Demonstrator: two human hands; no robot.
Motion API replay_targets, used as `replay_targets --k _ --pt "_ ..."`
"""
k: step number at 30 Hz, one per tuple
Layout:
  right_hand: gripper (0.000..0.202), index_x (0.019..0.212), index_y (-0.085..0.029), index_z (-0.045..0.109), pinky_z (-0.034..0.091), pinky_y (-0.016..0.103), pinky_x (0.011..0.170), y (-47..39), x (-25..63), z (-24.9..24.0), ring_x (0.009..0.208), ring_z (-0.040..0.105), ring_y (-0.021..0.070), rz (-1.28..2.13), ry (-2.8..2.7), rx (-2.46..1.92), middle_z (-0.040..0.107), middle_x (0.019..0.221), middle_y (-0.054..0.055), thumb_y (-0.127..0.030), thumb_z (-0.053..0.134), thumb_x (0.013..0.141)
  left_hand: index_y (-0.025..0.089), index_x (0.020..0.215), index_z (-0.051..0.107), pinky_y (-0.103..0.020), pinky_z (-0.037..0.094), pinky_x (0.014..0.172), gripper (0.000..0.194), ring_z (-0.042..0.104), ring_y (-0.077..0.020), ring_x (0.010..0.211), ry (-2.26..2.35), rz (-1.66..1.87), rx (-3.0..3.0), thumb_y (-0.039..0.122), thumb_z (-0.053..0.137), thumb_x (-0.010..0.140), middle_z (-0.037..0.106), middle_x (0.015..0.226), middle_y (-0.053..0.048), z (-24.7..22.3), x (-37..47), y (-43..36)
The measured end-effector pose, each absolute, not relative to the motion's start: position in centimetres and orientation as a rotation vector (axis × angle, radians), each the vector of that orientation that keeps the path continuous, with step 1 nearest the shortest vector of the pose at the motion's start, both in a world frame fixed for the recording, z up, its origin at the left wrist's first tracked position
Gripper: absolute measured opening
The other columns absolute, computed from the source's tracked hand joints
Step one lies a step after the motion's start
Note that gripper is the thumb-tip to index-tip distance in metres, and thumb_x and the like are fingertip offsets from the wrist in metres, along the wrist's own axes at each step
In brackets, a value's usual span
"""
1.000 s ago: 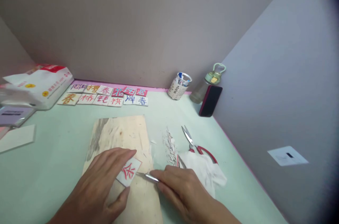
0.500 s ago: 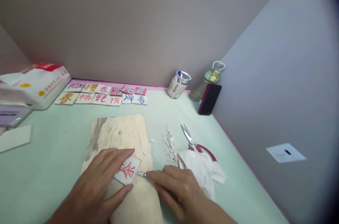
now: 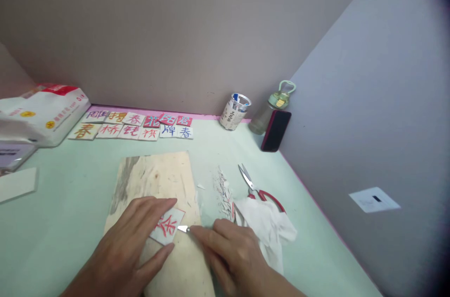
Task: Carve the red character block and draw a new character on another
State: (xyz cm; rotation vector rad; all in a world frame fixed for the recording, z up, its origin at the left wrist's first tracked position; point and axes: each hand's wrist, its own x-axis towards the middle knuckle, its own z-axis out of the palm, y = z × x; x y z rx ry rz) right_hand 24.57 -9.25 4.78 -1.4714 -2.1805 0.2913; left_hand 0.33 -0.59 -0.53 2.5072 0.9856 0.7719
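Observation:
My left hand (image 3: 128, 245) grips a small white square tile (image 3: 168, 226) with a red character on it, its fingers along the upper left and its thumb at the lower edge. The tile rests on a pale wooden board (image 3: 154, 170). In my right hand (image 3: 234, 252) is a carving knife (image 3: 183, 228), mostly hidden by the fingers. Its short metal blade points left and meets, or nearly meets, the tile's right edge. A white cloth (image 3: 270, 226) lies just beyond my right hand.
Red-handled scissors (image 3: 251, 180) and a strip of shavings (image 3: 224, 194) lie right of the board. Two rows of lettered tiles (image 3: 130, 126) line the back. A can (image 3: 235, 112), a bottle (image 3: 262, 116) and an upright phone (image 3: 276, 130) stand back right. A plastic bag (image 3: 59, 114) sits back left.
The knife blade shows its flat side more brightly now, so it seems slightly turned at the tile's edge. The whole view has shifted slightly; the left hand keeps its hold on the tile.

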Motion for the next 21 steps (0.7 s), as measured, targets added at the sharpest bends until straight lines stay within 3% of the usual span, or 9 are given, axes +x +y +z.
replay_targets --k 12,21 --pt "0.034 0.124 -0.018 0.067 0.027 0.028 0.048 -8.8 24.0 4.4 0.056 0.048 0.0157 0.179 -2.196 -1.417 0.054 0.069 0.001 -0.017 0.044 0.099 0.033 0.147 0.046 -0.040 0.054 0.104 0.049 0.060 -0.0272 0.125 0.986 0.812 2.517 0.042 0.056 0.100 0.064 0.134 -0.003 -0.7 0.5 -0.3" --pt "0.036 0.131 -0.022 0.066 0.031 0.028 0.054 -8.5 26.1 5.7 0.063 0.052 0.0159 0.406 -2.295 -1.407 0.057 0.075 0.001 -0.015 0.045 0.102 0.033 0.149 0.044 -0.038 0.051 0.107 0.051 0.057 -0.0257 0.128 0.987 0.778 2.536 0.041 0.056 0.100 0.063 0.137 -0.001 -1.1 0.1 -0.3"
